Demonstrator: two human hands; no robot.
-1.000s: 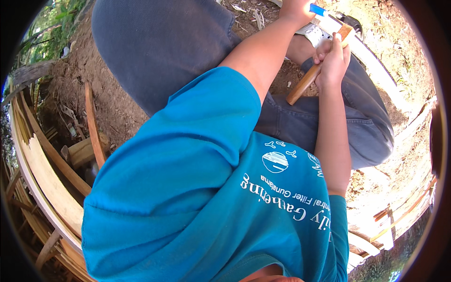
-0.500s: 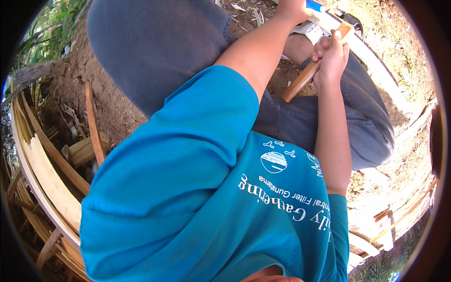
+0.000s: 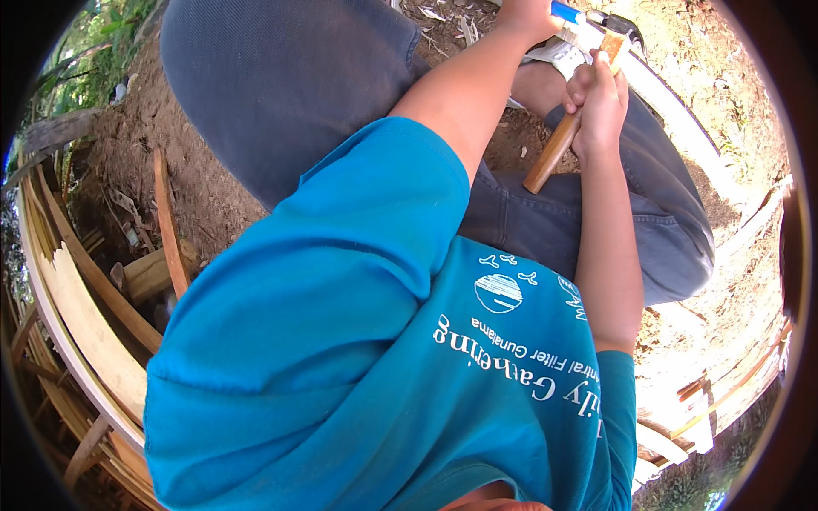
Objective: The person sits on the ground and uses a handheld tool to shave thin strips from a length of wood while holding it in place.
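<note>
My right hand [image 3: 601, 106] is wrapped round a wooden stick [image 3: 554, 153], smooth and brown, held slantwise above my bent leg. Its upper end [image 3: 613, 44] is squared and paler; the lower end hangs over my trousers. At the top edge, my left hand [image 3: 530, 15] is partly cut off by the picture. It is closed on a blue-handled tool [image 3: 566, 12], whose blue part pokes out to the right; what lies beyond is hard to make out. A dark, rounded object [image 3: 626, 30] shows just past the stick's upper end.
My legs in dark trousers [image 3: 281, 85] are bent on bare earth [image 3: 128, 170]. A foot in a pale shoe or sandal [image 3: 562, 56] is beside the hands. At the left are long split wooden strips [image 3: 94, 315], an upright thin slat [image 3: 169, 226] and a wood block [image 3: 149, 272]. More strips [image 3: 699, 417] lie at lower right.
The wooden stick in my right hand has turned slightly more upright: its top has shifted left, its lower end right. My left hand and the blue handle have barely moved.
</note>
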